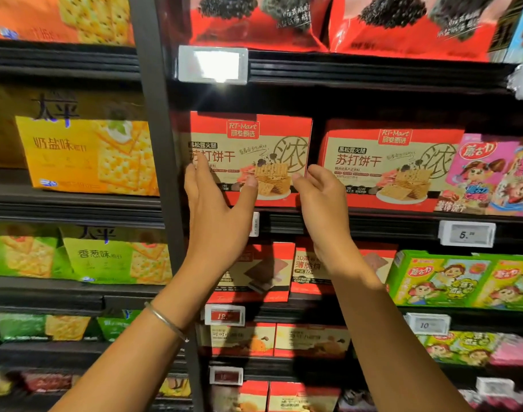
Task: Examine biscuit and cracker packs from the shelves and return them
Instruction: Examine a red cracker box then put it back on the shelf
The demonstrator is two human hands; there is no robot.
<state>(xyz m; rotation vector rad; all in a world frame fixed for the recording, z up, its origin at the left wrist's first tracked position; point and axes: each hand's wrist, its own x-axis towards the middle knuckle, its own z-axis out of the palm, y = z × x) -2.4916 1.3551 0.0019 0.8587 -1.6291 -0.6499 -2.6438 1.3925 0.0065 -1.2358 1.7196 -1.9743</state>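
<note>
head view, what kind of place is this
Likely a supermarket biscuit aisle: black shelves packed with RT-Mart soda cracker boxes, and an electronic price tag on the shelf edge.

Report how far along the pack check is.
Done: nothing shows; no pack is off the shelf. In hand: left hand flat on the red box, right hand curled at its right edge, grip unclear. The box stands on the shelf, so taking or returning can't be told. Left: either letting go, or the whole check.

The single head-worn camera looks straight ahead at the shelves [373,73] from close range.
</note>
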